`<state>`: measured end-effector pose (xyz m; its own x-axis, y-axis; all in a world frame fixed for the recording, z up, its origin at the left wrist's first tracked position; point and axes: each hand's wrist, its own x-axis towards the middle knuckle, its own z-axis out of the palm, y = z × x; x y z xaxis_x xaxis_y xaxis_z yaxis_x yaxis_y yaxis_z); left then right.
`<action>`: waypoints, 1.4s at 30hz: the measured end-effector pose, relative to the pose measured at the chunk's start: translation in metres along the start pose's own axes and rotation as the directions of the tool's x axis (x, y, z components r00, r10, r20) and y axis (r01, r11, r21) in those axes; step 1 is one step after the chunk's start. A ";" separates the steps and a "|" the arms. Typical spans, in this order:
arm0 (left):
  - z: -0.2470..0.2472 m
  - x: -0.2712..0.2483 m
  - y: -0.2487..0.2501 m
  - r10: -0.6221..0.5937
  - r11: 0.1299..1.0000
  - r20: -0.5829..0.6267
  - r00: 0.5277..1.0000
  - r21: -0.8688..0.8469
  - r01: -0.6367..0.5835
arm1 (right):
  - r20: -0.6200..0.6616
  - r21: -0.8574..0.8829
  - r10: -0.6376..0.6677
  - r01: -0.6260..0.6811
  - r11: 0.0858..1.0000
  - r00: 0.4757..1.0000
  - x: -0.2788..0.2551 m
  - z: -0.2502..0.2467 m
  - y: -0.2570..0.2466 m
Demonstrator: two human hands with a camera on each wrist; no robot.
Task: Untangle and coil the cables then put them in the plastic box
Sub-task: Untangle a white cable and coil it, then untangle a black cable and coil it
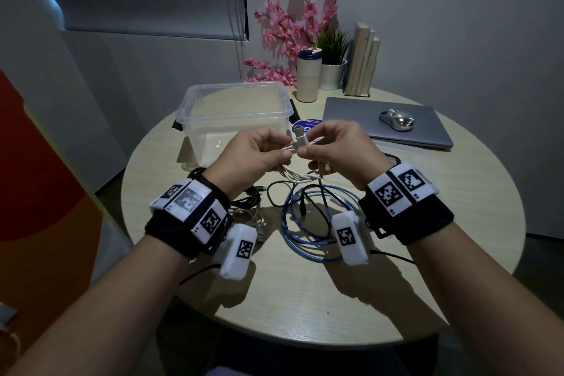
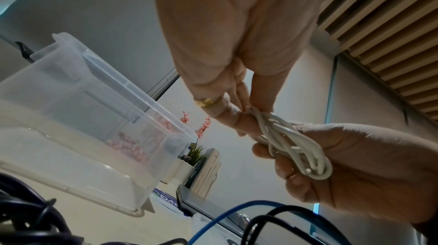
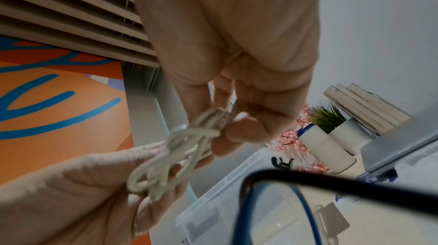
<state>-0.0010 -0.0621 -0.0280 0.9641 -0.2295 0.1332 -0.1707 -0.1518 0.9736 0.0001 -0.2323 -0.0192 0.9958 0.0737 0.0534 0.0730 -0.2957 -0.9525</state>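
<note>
Above the table's middle, both hands hold a coiled white cable [image 1: 297, 175]. My left hand [image 1: 279, 146] pinches the bundle's upper end between thumb and fingers, and my right hand [image 1: 308, 145] pinches it next to a white plug [image 1: 299, 140]. The left wrist view shows the white loops [image 2: 296, 148] lying across the right hand's curled fingers [image 2: 284, 157]. Just behind the hands stands the clear plastic box [image 1: 195, 101], open, with nothing visible in it. A blue cable [image 1: 293, 232] and a thin black cable [image 1: 274, 189] lie tangled on the table under the hands.
A dark cable bundle [image 1: 247, 195] lies under my left wrist. A closed laptop [image 1: 366, 119] with a mouse [image 1: 396, 122] sits at the right, with the clear lid [image 1: 406, 159] in front of it. A tumbler [image 1: 308, 76], plant pot [image 1: 332, 73] and books [image 1: 363, 61] stand at the back.
</note>
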 end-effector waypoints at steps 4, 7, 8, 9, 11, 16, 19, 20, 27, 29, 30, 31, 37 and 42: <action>-0.003 0.001 0.002 -0.039 0.999 0.008 0.999 -0.011 0.039 | -0.015 -0.082 0.021 -0.022 0.996 1.000 0.004 -0.004 0.001; -0.003 -0.003 0.003 -0.141 0.988 0.143 0.980 0.086 0.130 | -0.080 -0.046 0.032 -0.036 0.998 0.996 0.006 -0.003 0.005; -0.002 -0.005 0.004 -0.156 0.986 0.170 0.973 0.087 0.142 | -0.091 -0.020 0.038 -0.040 0.999 0.995 0.007 -0.002 0.006; -0.002 -0.006 0.003 -0.154 0.987 0.179 0.972 0.065 0.145 | -0.087 0.014 0.044 -0.043 0.999 0.995 0.006 -0.001 0.007; -0.003 -0.005 0.000 -0.142 0.990 0.141 0.980 0.024 0.140 | -0.042 0.044 0.047 -0.045 0.998 0.998 0.004 0.001 0.009; -0.016 -0.006 -0.015 -0.189 0.978 0.027 0.982 0.096 0.186 | 0.026 -0.295 0.003 0.005 0.956 1.000 -0.004 -0.002 0.013; -0.024 -0.012 -0.022 -0.221 0.961 -0.016 0.975 0.169 0.220 | 0.120 -0.564 0.051 0.025 0.825 0.991 -0.012 -0.001 0.015; -0.026 -0.014 -0.024 -0.240 0.952 -0.019 0.970 0.189 0.240 | 0.148 -0.638 0.083 0.031 0.769 0.985 -0.014 0.001 0.016; -0.028 -0.020 -0.035 -0.411 0.866 0.071 0.909 0.341 0.365 | 0.083 -0.700 0.101 -0.014 0.714 0.991 -0.003 0.002 0.025; -0.026 -0.021 -0.036 -0.435 0.834 0.084 0.896 0.413 0.366 | -0.029 -0.656 0.050 -0.057 0.752 0.998 0.003 -0.007 0.023; -0.026 -0.021 -0.037 -0.447 0.822 0.092 0.890 0.435 0.368 | -0.085 -0.633 0.022 -0.071 0.771 0.996 0.005 -0.013 0.021; -0.025 -0.021 -0.037 -0.460 0.814 0.104 0.882 0.445 0.372 | -0.137 -0.606 -0.012 -0.074 0.792 0.991 0.007 -0.018 0.020; -0.010 -0.014 -0.046 -0.471 0.827 0.122 0.874 0.405 0.389 | -0.315 -0.438 -0.192 0.037 0.898 0.929 0.009 -0.041 0.013; -0.005 -0.010 -0.043 -0.500 0.773 0.198 0.843 0.542 0.331 | -0.256 -0.367 -0.178 0.075 0.927 0.950 0.007 -0.047 0.014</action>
<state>-0.0023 -0.0482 -0.0705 0.8578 -0.3080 -0.4115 0.0774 -0.7141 0.6958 0.0103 -0.2808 -0.0178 0.9470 -0.1211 0.2974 0.1623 -0.6186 -0.7688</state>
